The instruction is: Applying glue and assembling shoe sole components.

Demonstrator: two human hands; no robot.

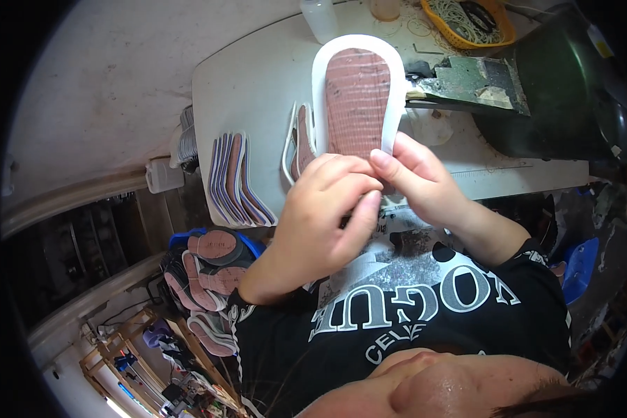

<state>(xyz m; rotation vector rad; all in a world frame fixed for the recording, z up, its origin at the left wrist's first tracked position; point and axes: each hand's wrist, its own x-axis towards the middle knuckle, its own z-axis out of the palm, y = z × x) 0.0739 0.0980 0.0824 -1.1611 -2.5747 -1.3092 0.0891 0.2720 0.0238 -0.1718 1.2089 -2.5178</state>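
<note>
A shoe sole (359,97) with a ribbed reddish-brown face and a white rim stands up in front of me, its rounded end pointing away. On its lower right edge my right hand (425,177) is closed, thumb on the face and fingers behind. My left hand (327,212) wraps round the near end, fingers bent and thumb close to them; that end is hidden behind it. Just left of the held sole, another sole with a loose white strip (299,139) lies on the table (258,76).
A row of soles on edge (237,177) lines the table's left side. A green machine (477,83) with a metal arm stands at right. Behind are a yellow basket (460,38) of cords and a translucent bottle (319,19). More soles (212,268) fill a blue bin below left.
</note>
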